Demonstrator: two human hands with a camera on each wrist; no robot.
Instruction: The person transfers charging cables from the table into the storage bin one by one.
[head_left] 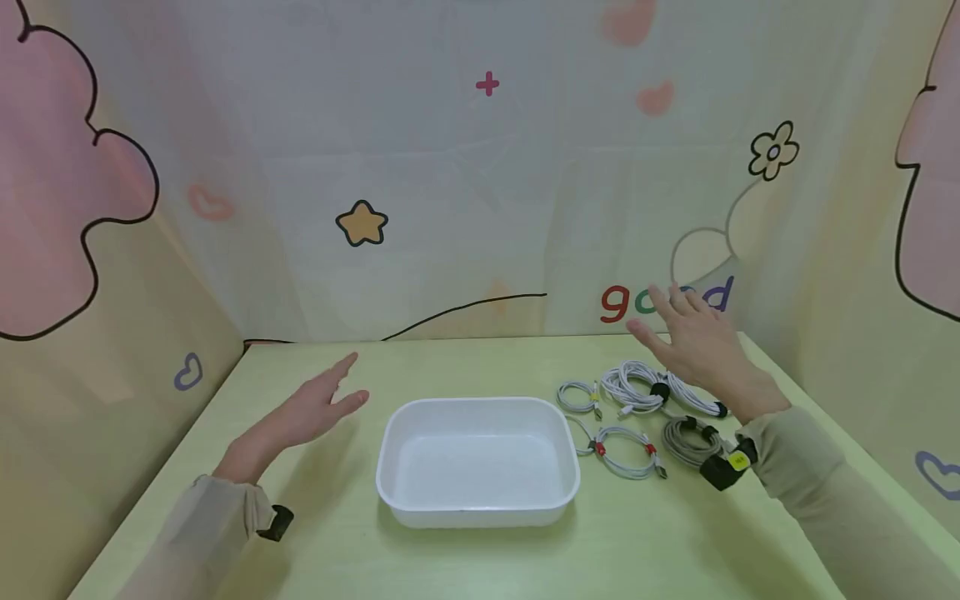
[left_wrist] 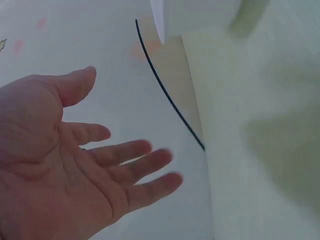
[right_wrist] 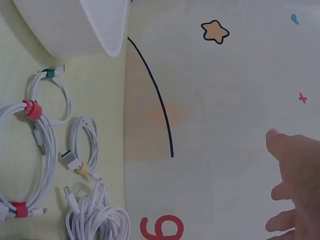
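My left hand [head_left: 303,410] hovers above the table, left of a white plastic tub [head_left: 480,518]. Its fingers are spread and the palm [left_wrist: 60,165] holds nothing. My right hand [head_left: 701,346] is raised over several coiled cables at the right, fingers apart, touching none of them. Beside the tub lie a small white cable with a yellow tie [head_left: 576,397] and a cable with red ties [head_left: 628,453]. Behind them sits a thicker white bundle [head_left: 633,387] with a black strap. A grey cable coil [head_left: 692,442] lies below the right wrist.
The light table [head_left: 315,550] is enclosed by printed cloth walls [head_left: 450,167] at the back and both sides. A band with a black box [head_left: 723,473] is on the right wrist, and a black device [head_left: 276,523] is on the left cuff.
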